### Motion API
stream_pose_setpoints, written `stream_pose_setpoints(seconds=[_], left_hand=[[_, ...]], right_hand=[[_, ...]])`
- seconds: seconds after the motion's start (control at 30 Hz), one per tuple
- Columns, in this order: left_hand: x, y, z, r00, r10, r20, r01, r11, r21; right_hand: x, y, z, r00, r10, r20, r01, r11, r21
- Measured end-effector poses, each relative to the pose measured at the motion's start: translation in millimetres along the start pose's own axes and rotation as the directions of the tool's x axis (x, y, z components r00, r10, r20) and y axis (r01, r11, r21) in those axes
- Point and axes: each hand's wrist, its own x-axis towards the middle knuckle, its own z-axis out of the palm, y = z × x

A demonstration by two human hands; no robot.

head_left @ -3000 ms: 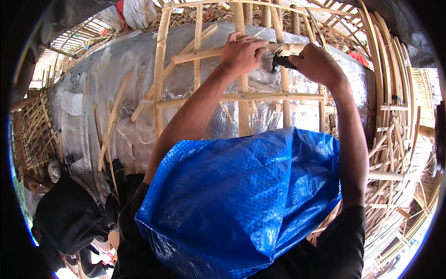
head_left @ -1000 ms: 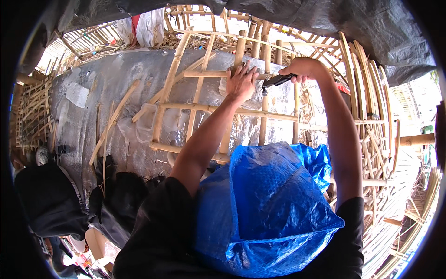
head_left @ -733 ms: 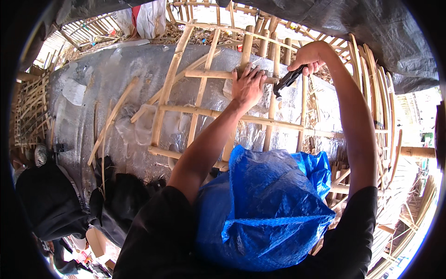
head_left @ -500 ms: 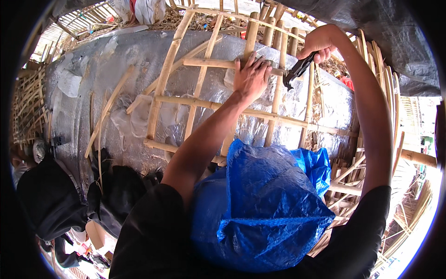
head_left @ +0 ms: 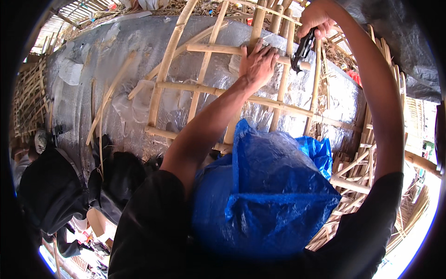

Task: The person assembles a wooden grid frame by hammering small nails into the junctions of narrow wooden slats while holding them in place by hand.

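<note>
My left hand (head_left: pixel 258 67) lies across a short bamboo crosspiece (head_left: pixel 213 48) of a lattice frame, its fingers stretched over the pole and the upright behind it. Farther right and higher, my right hand (head_left: pixel 318 21) is closed around a black hand tool (head_left: pixel 304 49) with a curved, hooked head. The tool points down, its head close to the right end of the crosspiece. Whether the head touches the bamboo I cannot tell. Below, a longer bamboo rail (head_left: pixel 206 90) crosses the uprights (head_left: pixel 169 58).
The frame rests over a silvery foil sheet (head_left: pixel 134 42). A blue plastic sack (head_left: pixel 274 195) stands close to my body. Black cloth items (head_left: pixel 51 190) are at the left, split bamboo (head_left: pixel 348 204) lies at the right, and a dark tarp (head_left: pixel 409 51) hangs upper right.
The tool in my right hand has swung more upright, and its head has shifted to the right. The scene sits slightly higher in view. My left hand stays on the crosspiece.
</note>
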Motion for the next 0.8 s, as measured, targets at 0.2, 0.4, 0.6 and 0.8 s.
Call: stream_pose_setpoints(seconds=[0.2, 0.4, 0.6, 0.8], left_hand=[[-9, 5, 5, 0.999, -0.019, 0.045, 0.023, 0.995, -0.092], [-9, -3, 7, 0.998, -0.019, 0.059, 0.019, 1.0, 0.004], [-5, 3, 5, 0.995, -0.017, 0.101, 0.013, 0.999, 0.04], [-6, -4, 2, 0.994, 0.008, 0.105, 0.001, 0.996, -0.088]], right_hand=[[7, 15, 19, 0.981, -0.172, -0.085, 0.173, 0.985, 0.001], [2, 63, 102, 0.77, -0.34, -0.54, 0.426, 0.904, 0.038], [82, 106, 198, 0.597, -0.361, -0.717, 0.758, 0.546, 0.356], [111, 68, 267, 0.55, -0.328, -0.768, 0.737, -0.243, 0.631]])
